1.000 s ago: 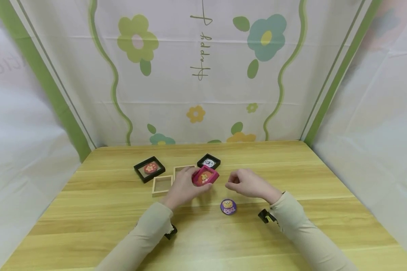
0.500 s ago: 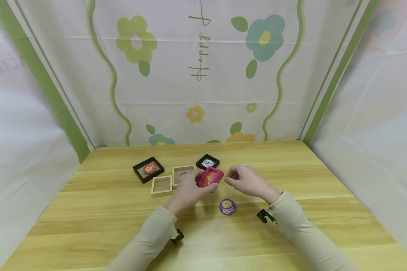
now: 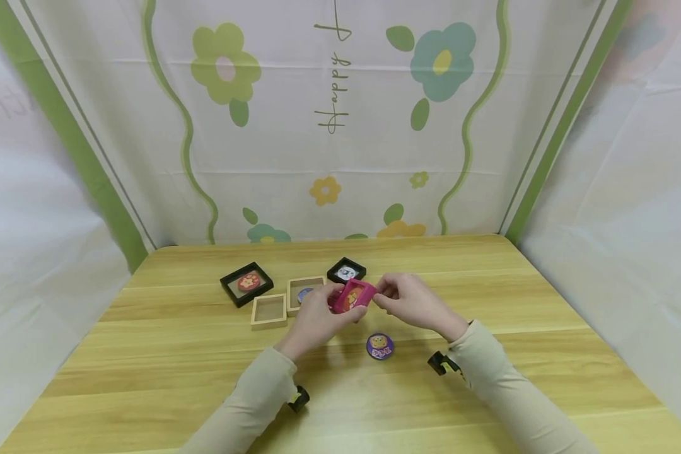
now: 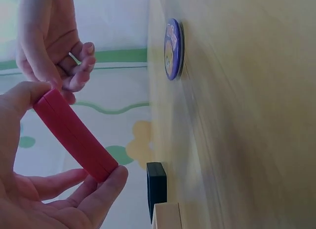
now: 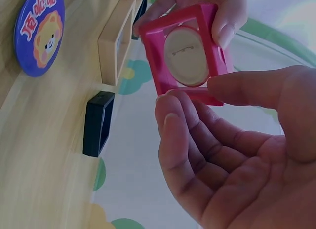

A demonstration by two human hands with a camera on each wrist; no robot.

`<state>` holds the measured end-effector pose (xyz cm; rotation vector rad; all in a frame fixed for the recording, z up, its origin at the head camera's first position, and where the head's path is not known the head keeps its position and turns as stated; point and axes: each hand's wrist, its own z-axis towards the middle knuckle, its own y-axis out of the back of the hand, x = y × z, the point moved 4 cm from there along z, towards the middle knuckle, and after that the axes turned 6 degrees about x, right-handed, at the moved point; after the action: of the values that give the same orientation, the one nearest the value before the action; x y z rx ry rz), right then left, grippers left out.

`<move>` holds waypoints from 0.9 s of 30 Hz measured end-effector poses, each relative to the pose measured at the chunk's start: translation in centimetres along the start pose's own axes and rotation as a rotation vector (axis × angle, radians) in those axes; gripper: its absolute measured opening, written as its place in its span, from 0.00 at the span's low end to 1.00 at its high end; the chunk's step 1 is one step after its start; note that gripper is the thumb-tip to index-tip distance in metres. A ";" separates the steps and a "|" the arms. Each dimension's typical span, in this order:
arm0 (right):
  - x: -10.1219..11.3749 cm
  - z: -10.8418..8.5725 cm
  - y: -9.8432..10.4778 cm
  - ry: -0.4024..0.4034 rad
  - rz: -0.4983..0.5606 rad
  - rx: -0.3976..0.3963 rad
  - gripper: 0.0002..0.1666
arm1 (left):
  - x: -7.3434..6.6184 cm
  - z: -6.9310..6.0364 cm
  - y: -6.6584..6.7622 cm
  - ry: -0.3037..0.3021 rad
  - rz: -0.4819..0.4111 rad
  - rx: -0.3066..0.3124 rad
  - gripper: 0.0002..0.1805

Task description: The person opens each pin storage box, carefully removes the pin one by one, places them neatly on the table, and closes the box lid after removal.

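as both hands (image 3: pixel 314 317) (image 3: pixel 415 305) pinch it, pink square frame (image 4: pixel 76 135), tilted, round badge (image 5: pixel 186 63) inside

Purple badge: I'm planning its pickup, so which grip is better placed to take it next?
Probably the right grip: in the head view it appears closer to the purple badge, and only its fingertips meet the pink frame, which the left grip holds.
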<state>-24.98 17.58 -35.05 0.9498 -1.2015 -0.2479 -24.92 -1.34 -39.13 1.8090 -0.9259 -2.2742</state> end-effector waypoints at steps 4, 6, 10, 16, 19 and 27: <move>0.1 -0.1 -0.2 0.004 0.043 0.025 0.07 | 0.1 0.0 0.0 0.040 0.008 -0.009 0.42; 0.2 -0.1 -0.4 0.010 0.068 0.041 0.07 | 0.2 0.0 0.1 0.070 0.016 -0.009 0.47; 0.3 0.0 -0.7 0.019 0.108 0.066 0.08 | 0.3 0.0 0.1 0.101 0.027 0.000 0.51; 0.3 0.1 -1.0 0.012 0.162 0.071 0.08 | -0.1 -0.1 0.1 0.061 0.025 0.013 0.49; 0.4 0.2 -1.0 0.011 0.191 0.068 0.08 | -0.3 -0.1 0.1 0.048 0.017 0.018 0.48; 0.4 0.2 -1.2 0.011 0.327 0.081 0.11 | -1.0 -0.2 0.1 -0.008 0.041 0.055 0.47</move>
<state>-24.62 16.56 -35.68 0.8079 -1.3438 0.0668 -24.44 -1.11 -38.26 1.7868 -1.0261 -2.2548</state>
